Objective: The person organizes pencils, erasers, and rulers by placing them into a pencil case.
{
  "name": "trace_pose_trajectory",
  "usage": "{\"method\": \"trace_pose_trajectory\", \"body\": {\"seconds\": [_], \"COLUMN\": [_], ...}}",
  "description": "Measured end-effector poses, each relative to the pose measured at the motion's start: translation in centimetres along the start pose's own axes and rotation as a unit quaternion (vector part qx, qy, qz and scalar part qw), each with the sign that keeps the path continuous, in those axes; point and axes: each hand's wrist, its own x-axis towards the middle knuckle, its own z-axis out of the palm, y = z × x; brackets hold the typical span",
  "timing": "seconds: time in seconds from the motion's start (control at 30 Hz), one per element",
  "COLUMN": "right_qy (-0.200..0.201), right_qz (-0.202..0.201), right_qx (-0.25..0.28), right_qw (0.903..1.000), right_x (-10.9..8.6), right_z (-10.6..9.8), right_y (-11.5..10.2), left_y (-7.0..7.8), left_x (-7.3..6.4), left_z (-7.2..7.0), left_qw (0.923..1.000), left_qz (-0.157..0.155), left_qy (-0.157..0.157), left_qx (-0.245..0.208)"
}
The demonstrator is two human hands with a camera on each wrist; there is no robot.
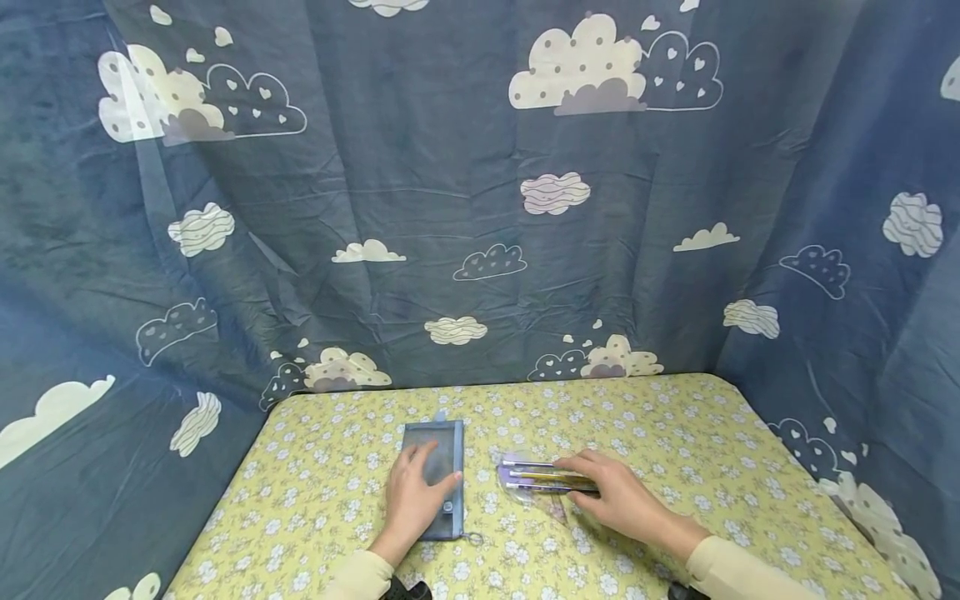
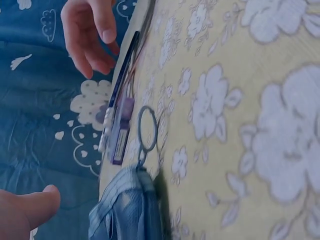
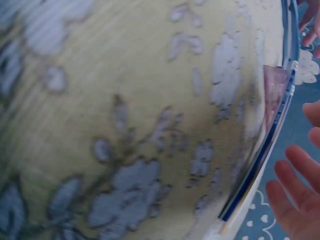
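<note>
A blue mesh zip pouch point(image 1: 444, 442) lies flat on the cloth, with a ring point(image 2: 148, 127) on its zip pull. My left hand point(image 1: 412, 497) is over the pouch, thumb and fingers spread; whether it touches the mesh cannot be told. Several pens point(image 1: 534, 476) lie side by side to the right, white ends toward the pouch. Just above them is my right hand point(image 1: 618, 500), its fingers loosely bent and apart from the pens in the right wrist view. Beneath the pens are a small purple block point(image 2: 120, 145) with a label and a clear flat piece point(image 1: 551, 507), partly covered.
A yellow flowered cloth point(image 1: 315, 483) covers the table. Dark blue curtains point(image 1: 450, 208) with cloud prints hang behind it and at both sides. The table's far edge point(image 1: 480, 386) runs along the back curtain.
</note>
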Motion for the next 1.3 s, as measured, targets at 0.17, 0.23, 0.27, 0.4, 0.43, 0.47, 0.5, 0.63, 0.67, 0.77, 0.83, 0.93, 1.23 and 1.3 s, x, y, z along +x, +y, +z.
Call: {"method": "trace_pose_trajectory", "body": {"seconds": [0.17,0.23,0.27,0.4,0.43,0.47,0.5,0.63,0.67,0.77,0.83,0.93,1.23,1.3], "right_qy": [0.001,0.004,0.004,-0.006,-0.009,-0.012,-0.013,-0.007,-0.005,0.001,0.003,0.004,0.000,-0.004], "right_qz": [0.025,0.032,0.035,0.038,0.040,0.044,0.045,0.047,0.044,0.035,0.031,0.032,0.054,0.064], "right_qx": [0.035,0.042,0.040,0.047,0.050,0.051,0.052,0.045,0.041,0.033,0.032,0.032,0.043,0.054], "right_qw": [0.9991,0.9986,0.9986,0.9981,0.9979,0.9977,0.9975,0.9979,0.9982,0.9989,0.9990,0.9990,0.9976,0.9965], "right_x": [-0.1,0.0,0.0,-0.1,-0.1,-0.1,-0.1,-0.1,-0.1,0.0,0.1,0.2,0.9,1.0], "right_z": [0.5,0.7,0.7,0.8,0.8,0.8,0.8,0.7,0.7,0.7,0.7,0.7,0.9,0.9], "right_y": [0.9,1.2,1.4,1.6,1.7,1.7,1.7,1.9,1.9,2.1,2.2,2.4,2.8,3.0], "left_y": [0.8,1.0,1.1,1.2,1.2,1.2,1.2,1.4,1.4,1.5,1.5,1.5,1.6,1.6], "left_x": [-0.2,-0.3,-0.3,-0.5,-0.5,-0.6,-0.6,-0.7,-0.7,-0.6,-0.6,-0.5,-0.3,-0.3], "left_z": [0.6,0.9,1.0,1.5,1.6,1.7,1.8,2.2,2.2,2.4,2.5,2.6,2.9,2.9], "left_qw": [0.9995,0.9990,0.9987,0.9974,0.9971,0.9966,0.9958,0.9937,0.9933,0.9937,0.9938,0.9934,0.9922,0.9925], "left_qz": [-0.010,-0.019,-0.022,-0.030,-0.031,-0.034,-0.036,-0.048,-0.050,-0.049,-0.048,-0.051,-0.064,-0.067], "left_qy": [-0.003,-0.007,-0.008,-0.009,-0.007,-0.006,-0.005,0.003,0.004,0.013,0.021,0.025,0.015,0.009], "left_qx": [0.029,0.041,0.046,0.065,0.069,0.075,0.084,0.101,0.104,0.100,0.098,0.100,0.105,0.102]}}
